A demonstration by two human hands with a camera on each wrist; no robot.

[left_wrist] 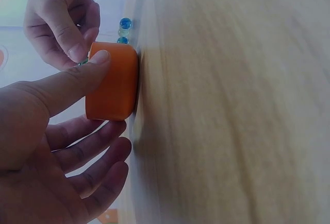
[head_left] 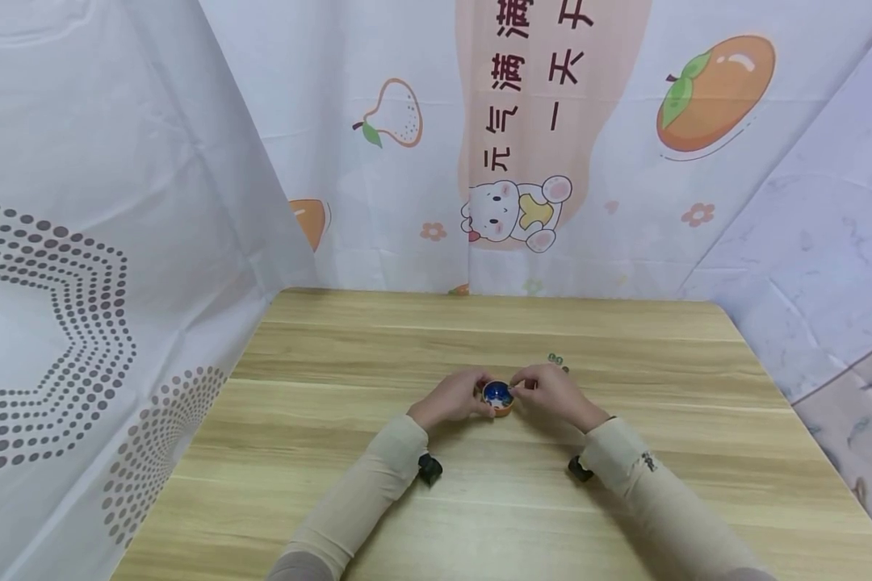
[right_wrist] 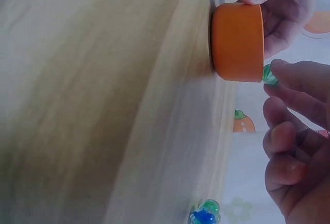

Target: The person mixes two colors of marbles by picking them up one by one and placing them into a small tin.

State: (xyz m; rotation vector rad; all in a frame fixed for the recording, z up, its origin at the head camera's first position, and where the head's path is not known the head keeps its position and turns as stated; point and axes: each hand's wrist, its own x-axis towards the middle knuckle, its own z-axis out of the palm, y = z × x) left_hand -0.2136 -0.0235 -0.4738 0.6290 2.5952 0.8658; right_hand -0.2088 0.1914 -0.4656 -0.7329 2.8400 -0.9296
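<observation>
While the left hand (head_left: 456,395) steadies a small, round-sided orange cup (right_wrist: 240,42) in the lower middle of the head view, the right hand (head_left: 552,391) is right there at its rim! And look at that right grip: nearly closed, thumb and forefinger pinching a clear green-streaked glass marble (right_wrist: 269,74), the other fingers loosely bent. On the left it's a wider grip, thumb on one side of the cup, fingertips on the other.

Now, doing this well looks to me like a matter of light touch: keep the left hold firm so the cup can't slide, squeeze the slippery glass only gently, and let go low, inside the rim, so nothing bounces out.

What a smart little cup, too! Smooth orange outside, upright on the pale wood-grain counter (head_left: 509,516), deep blue showing within; I can't make out everything inside. Up and to its right, more green and blue glass marbles (right_wrist: 204,213) cluster together, glinting.
</observation>
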